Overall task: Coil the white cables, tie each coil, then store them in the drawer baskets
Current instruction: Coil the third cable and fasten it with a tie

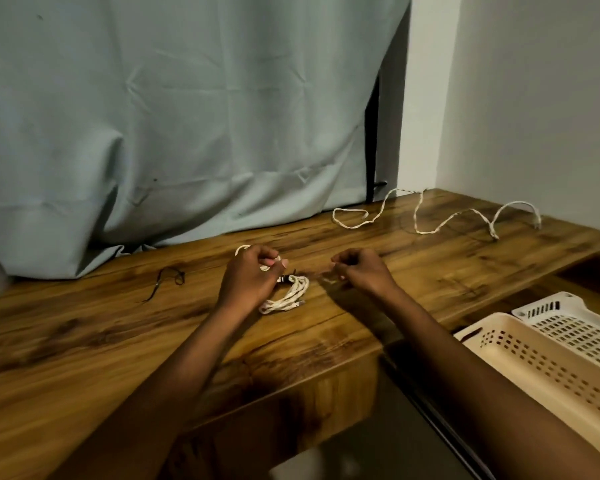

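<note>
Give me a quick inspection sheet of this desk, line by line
Surface: wooden desk, grain pattern, glossy.
Job's things: coiled white cable with a dark tie around it; cream basket and white basket at lower right.
Clutter: loose dark tie lying left of the coil.
Hands: left hand grips the coil; right hand curled, pinching something too small to tell.
Cables: uncoiled white cable sprawled at the back right.
Surroundings: grey-blue curtain; white wall.

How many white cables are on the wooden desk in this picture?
2. One coiled cable lies at the middle of the desk, under the left hand. One loose cable lies uncoiled at the far right. More may be hidden in the baskets.
</note>
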